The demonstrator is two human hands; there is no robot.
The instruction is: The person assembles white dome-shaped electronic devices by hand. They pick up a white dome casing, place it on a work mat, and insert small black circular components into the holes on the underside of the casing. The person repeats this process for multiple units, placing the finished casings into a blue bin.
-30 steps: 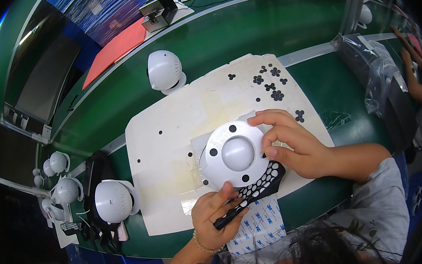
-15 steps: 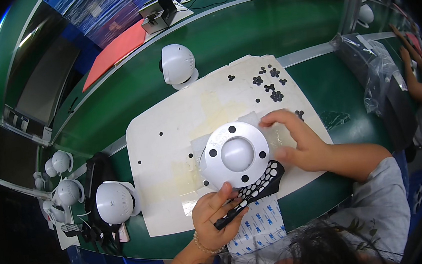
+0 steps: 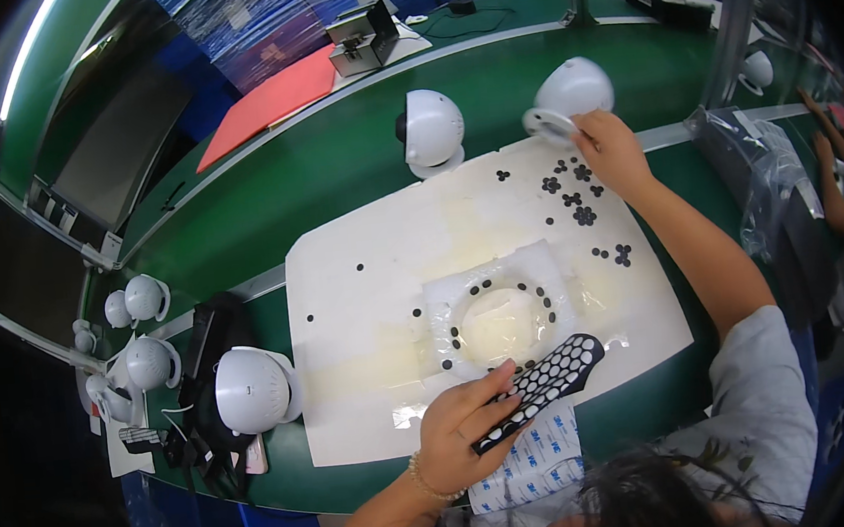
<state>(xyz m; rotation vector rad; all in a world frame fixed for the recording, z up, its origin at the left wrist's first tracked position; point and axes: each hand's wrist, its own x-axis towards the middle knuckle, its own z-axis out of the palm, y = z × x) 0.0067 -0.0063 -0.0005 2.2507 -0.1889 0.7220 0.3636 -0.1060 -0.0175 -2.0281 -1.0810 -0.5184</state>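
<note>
My left hand (image 3: 462, 436) grips a black sheet (image 3: 551, 381) patterned with white round spots, above the near edge of the white board (image 3: 357, 380). My right hand (image 3: 615, 154) reaches to the far right and holds a white rounded camera (image 3: 577, 84) by its disc-shaped base, which tilts toward me. A white foam ring (image 3: 443, 307) with a round opening lies mid-board, several black dots around the opening. Left of the held camera stands another white camera (image 3: 437, 130) on its base. Black round pads (image 3: 586, 216) lie singly and in clusters at the board's far right.
More white cameras stand at the left, the nearest (image 3: 252, 389) beside the board. A patterned backing sheet (image 3: 530, 470) lies at the near edge. Plastic film (image 3: 773, 198) covers a dark item at the right. A metal box (image 3: 363, 43) sits beyond the green ledge.
My right hand has gone from the board's middle to the far right, and the camera has moved off the foam ring with it. My left hand keeps the black sheet.
</note>
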